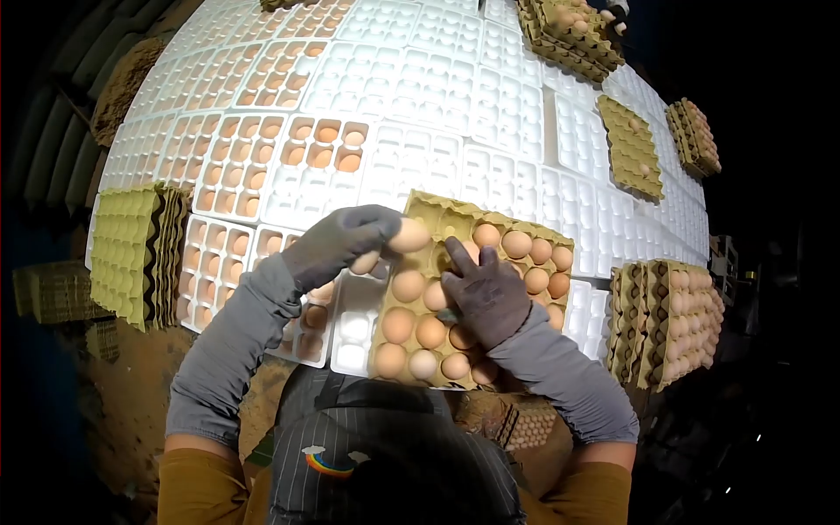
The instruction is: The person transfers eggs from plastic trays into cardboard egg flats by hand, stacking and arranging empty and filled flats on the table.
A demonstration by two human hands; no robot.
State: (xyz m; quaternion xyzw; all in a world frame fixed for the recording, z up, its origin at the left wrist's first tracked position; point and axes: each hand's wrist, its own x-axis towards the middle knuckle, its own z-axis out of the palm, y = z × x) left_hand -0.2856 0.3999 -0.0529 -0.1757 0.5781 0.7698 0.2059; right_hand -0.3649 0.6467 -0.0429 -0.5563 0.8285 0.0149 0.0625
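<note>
My left hand (341,245), in a grey glove, is closed on two eggs. One pale brown egg (409,234) sticks out at the fingertips, and a second egg (364,262) shows under the palm. Below them is a yellowish pulp egg tray (429,210) with brown eggs in many of its cups; its upper left cups are bare. My right hand (490,297), also gloved, reaches down into this tray with bent fingers around an egg (472,251). Its palm side is hidden. The tray lies on white plastic egg trays (354,302).
White trays cover the table, those on the left holding eggs (234,175). Stacked pulp trays (131,254) stand at the left edge. More stacks with eggs stand at the right (669,324) and far back (573,35). A loose pulp tray (632,147) lies at right.
</note>
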